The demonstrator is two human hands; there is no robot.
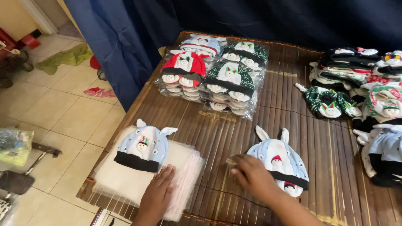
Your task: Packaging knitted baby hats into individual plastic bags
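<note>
The left hand (159, 190) lies flat, palm down and fingers spread, on the stack of clear plastic bags (125, 182) at the near left corner of the brown slatted bamboo mat (234, 125). It grips nothing; the fingertips press on the top bag just beside the black band of the pale blue knitted baby hat with two ears and a snowman figure (143, 147), which rests on the far half of the same stack. Hat and hand are close, but contact cannot be confirmed.

The right hand (251, 175) rests on the mat to the right of the stack, fingers loosely curled and pointing left. It overlaps the left edge of a second pale blue eared hat (280, 161), which lies flat with the ears pointing away from the person. The fingertips are blurred; whether they pinch the hat edge or a thin clear film on the mat cannot be determined.

Further back on the mat, bagged hats in red, green and blue (213, 73) stand in four stacks, well apart from both hands. At the right edge lies a loose heap of unbagged hats (364, 92) in green, black, white and blue. A dark blue curtain (138, 37) hangs behind the mat, and a beige tiled floor (71, 109) shows at the left.
</note>
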